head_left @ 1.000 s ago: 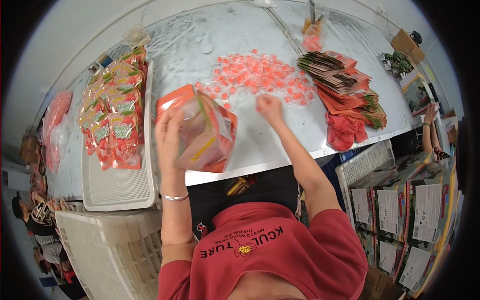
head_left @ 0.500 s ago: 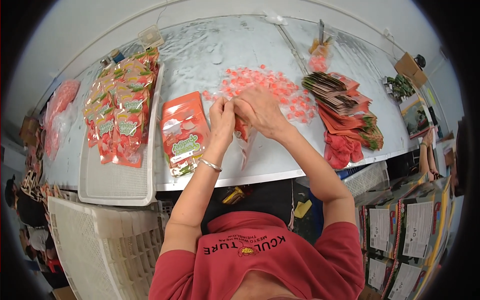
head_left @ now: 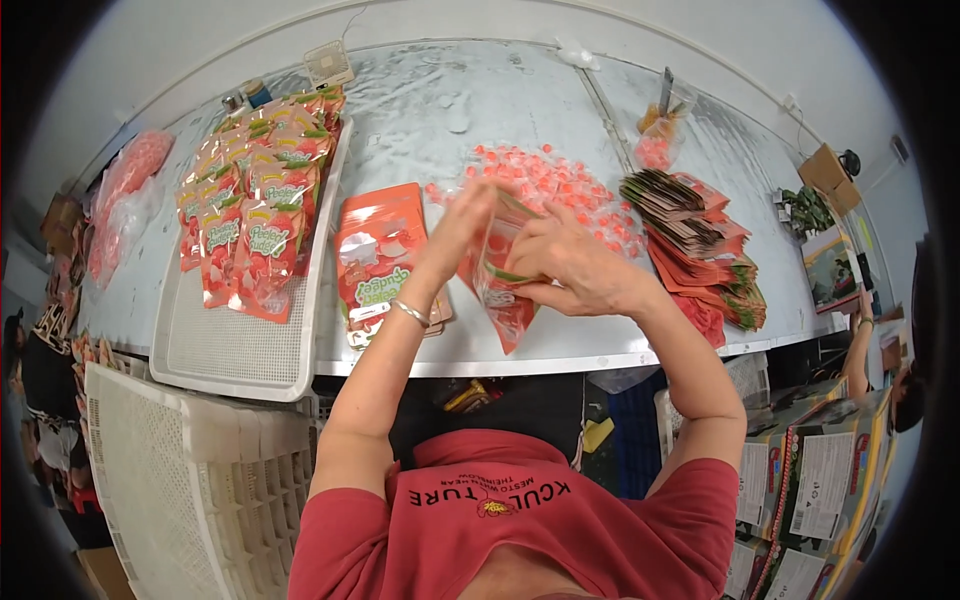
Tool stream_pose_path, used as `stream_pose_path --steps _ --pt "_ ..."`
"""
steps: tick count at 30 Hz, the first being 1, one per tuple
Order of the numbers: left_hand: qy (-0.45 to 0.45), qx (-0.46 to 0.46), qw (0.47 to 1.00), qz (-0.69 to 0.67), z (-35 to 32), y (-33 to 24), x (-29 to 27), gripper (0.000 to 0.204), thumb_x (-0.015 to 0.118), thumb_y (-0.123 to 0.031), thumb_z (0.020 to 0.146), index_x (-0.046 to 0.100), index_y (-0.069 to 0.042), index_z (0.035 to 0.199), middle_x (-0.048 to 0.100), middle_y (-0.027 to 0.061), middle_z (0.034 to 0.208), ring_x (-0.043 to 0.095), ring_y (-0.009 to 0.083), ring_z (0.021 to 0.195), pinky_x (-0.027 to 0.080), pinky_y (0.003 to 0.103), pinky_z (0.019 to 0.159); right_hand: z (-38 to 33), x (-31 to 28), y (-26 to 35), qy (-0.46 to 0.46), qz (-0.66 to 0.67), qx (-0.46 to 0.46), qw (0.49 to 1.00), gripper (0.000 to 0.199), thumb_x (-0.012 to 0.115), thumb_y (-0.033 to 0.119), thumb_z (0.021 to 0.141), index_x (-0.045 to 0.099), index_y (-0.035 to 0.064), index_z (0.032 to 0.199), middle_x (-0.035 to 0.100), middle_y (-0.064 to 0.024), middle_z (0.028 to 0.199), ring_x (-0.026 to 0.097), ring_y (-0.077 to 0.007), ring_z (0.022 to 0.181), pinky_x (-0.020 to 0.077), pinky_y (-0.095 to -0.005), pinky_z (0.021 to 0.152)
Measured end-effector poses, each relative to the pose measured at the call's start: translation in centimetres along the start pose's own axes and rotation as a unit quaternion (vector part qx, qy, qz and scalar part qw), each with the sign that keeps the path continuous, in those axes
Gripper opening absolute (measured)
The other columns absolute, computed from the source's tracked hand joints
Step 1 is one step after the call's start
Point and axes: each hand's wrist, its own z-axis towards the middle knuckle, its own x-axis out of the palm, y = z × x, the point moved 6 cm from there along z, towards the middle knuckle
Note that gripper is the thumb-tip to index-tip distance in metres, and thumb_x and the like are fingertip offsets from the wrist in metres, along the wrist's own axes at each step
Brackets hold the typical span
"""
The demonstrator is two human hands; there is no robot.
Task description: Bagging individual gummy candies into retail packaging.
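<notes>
Above the table's near edge, a red printed pouch [head_left: 508, 322] with a clear window hangs between my hands, its mouth spread wide. My left hand [head_left: 466, 228] grips its left side, the fingers partly hidden behind it. My right hand [head_left: 578, 262] has thumb and fingers closed on the right side near the green-edged rim. Just beyond lies a pile of small red sweets [head_left: 590, 195] in clear wrappers. To the left is a stack of flat red pouches [head_left: 385, 262]. At the right, many more pouches [head_left: 695, 245] lie fanned out in a heap.
On the left, a white mesh tray [head_left: 215, 345] bears rows of plump pouches [head_left: 265, 245]. Stacked white crates [head_left: 160, 470] stand below it. A red cloth [head_left: 700, 318] lies by the right heap. Cartons [head_left: 820, 480] are piled at lower right; a person's arm [head_left: 858, 350] shows beyond.
The pouch has gone from closed, pinched at its top by both hands, to spread open. My right hand has shifted right and nearer, apart from my left. The whole view has shifted slightly.
</notes>
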Motion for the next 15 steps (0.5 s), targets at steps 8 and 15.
stream_pose_path --steps 8,15 --pt "0.194 -0.023 0.979 0.059 -3.0 -5.3 3.9 0.048 0.044 -0.043 0.095 0.065 -0.002 0.082 0.047 -0.0057 0.062 0.040 0.0040 0.058 0.035 0.023 0.051 0.0 1.8 -1.3 0.378 -0.006 0.177 0.909 0.027 0.069 0.029 0.076 0.060 0.0034 0.080 0.058 -0.0057 0.095 0.053 -0.0232 0.099 0.0353 -0.0438 0.088" --pt "0.091 -0.104 0.988 -0.069 -3.8 -4.4 -1.8 0.050 0.043 -0.043 0.095 0.064 0.002 0.090 0.062 0.0009 0.074 0.053 0.0052 0.065 0.043 0.022 0.055 -0.8 -1.8 -0.6 -0.201 -0.017 0.016 0.979 0.020 0.067 0.019 0.076 0.067 0.0058 0.091 0.056 -0.0150 0.114 0.057 -0.0307 0.094 0.0460 -0.0369 0.078"
